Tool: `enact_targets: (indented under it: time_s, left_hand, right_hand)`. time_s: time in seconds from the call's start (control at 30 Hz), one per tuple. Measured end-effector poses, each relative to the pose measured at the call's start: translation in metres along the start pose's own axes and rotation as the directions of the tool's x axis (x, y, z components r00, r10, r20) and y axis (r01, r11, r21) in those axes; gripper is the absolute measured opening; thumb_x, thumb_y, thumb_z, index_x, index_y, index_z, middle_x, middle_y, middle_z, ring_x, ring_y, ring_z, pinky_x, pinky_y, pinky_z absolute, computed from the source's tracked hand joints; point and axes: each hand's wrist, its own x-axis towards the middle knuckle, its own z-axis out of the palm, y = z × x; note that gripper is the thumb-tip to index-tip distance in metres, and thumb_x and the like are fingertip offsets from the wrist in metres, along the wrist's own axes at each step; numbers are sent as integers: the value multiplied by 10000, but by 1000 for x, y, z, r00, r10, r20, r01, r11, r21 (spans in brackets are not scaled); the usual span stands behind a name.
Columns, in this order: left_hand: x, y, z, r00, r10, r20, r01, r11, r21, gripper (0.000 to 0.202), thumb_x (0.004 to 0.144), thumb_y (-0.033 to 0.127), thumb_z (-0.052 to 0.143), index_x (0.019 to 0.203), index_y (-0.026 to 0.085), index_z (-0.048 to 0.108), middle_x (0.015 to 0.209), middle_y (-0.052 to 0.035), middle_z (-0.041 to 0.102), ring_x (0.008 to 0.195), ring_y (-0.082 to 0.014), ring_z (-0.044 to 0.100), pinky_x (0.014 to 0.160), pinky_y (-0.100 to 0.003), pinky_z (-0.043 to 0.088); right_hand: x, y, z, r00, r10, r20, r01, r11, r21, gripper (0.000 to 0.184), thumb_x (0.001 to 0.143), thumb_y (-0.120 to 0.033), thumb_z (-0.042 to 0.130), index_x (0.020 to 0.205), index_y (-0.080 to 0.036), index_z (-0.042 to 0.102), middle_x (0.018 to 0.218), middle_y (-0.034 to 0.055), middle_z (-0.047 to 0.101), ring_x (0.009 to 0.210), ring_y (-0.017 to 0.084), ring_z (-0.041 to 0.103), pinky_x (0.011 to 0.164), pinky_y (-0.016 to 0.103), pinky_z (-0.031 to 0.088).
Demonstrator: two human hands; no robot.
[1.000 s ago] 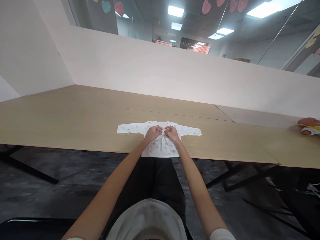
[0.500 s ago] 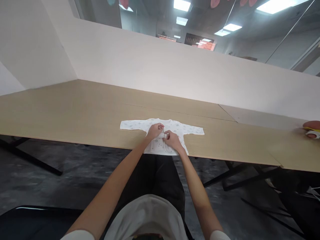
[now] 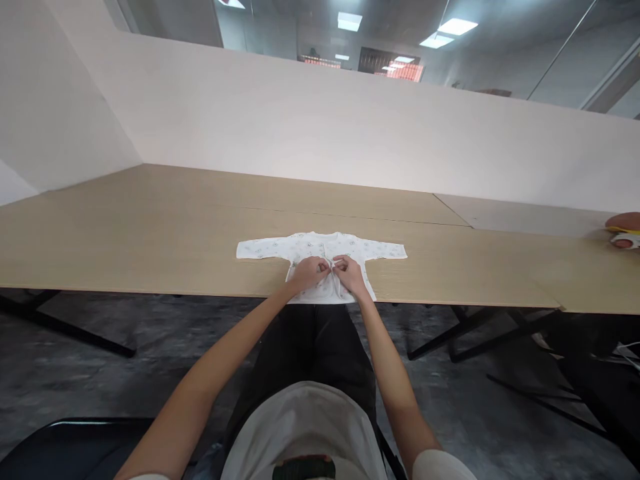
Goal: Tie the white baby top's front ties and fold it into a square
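Observation:
A small white long-sleeved baby shirt (image 3: 320,245) with a fine print lies face up at the table's near edge, its sleeves spread to both sides. Over the middle of its front, my left hand (image 3: 309,272) pinches the fabric along the front opening. Fingertips almost touching it, my right hand (image 3: 349,271) pinches the other side of that opening. Cloth between them is pulled up into small folds. Any button or snap at the fingertips is too small to make out.
The long wooden table (image 3: 175,233) runs along a white wall (image 3: 280,120) with a window above. A red, yellow and white object (image 3: 624,230) sits at the far right. A black chair (image 3: 70,447) stands at lower left.
Both hands have shifted down the shirt's front opening toward its hem and come closer together. The fabric there is now bunched between the fingers. The camera view has tilted slightly.

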Motion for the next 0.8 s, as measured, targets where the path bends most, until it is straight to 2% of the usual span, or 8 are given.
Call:
enact_targets:
  time_s: [0.13, 0.23, 0.4, 0.57, 0.7, 0.8]
  left_hand:
    - [0, -4, 0, 999, -42, 6, 42, 977, -208, 237, 791, 356, 545, 831, 186, 705, 824, -42, 706, 753, -178, 616, 707, -274, 466]
    - [-1, -4, -1, 999, -38, -14, 32, 953, -300, 260, 792, 381, 540, 836, 183, 704, 823, -42, 710, 767, -176, 624, 717, -272, 476]
    - [-3, -3, -2, 999, -11, -31, -1, 939, -344, 246, 794, 367, 553, 834, 179, 707, 817, -36, 711, 766, -168, 635, 733, -269, 485]
    - [-4, -1, -2, 998, -56, -26, 41, 917, -397, 265, 782, 397, 576, 836, 178, 715, 867, -52, 728, 827, -186, 652, 767, -280, 504]
    - [-3, -2, -2, 997, -76, -26, 59, 909, -413, 258, 773, 386, 596, 852, 176, 724, 889, -56, 735, 851, -192, 655, 795, -290, 513]
    - [-3, -2, -3, 995, -92, -23, 75, 910, -408, 279, 785, 400, 592, 869, 173, 732, 900, -60, 739, 861, -200, 655, 803, -300, 513]
  right_hand:
    - [0, -1, 0, 999, 18, -26, -18, 1000, 0, 272, 661, -172, 547, 923, -206, 614, 757, -20, 633, 740, 147, 622, 763, 290, 498]
    - [-1, -2, -1, 999, 19, -35, -19, 1000, 0, 271, 659, -187, 558, 923, -203, 615, 764, -17, 634, 734, 147, 620, 757, 290, 502]
    - [-4, -3, -2, 999, 12, -41, -12, 1000, 12, 268, 672, -233, 568, 932, -197, 620, 752, -7, 650, 731, 153, 625, 739, 279, 497]
    - [-4, 1, 0, 1000, -3, 7, 2, 995, 101, 289, 729, -258, 491, 977, -186, 621, 655, -14, 647, 637, 151, 608, 669, 272, 487]
    - [-5, -1, 1, 999, -33, 23, 32, 997, 66, 277, 707, -229, 520, 959, -190, 628, 749, 5, 688, 691, 149, 633, 688, 262, 496]
    - [-5, -3, 1, 998, -49, 26, 48, 998, 43, 258, 699, -219, 532, 934, -192, 636, 737, 2, 682, 675, 147, 627, 677, 260, 495]
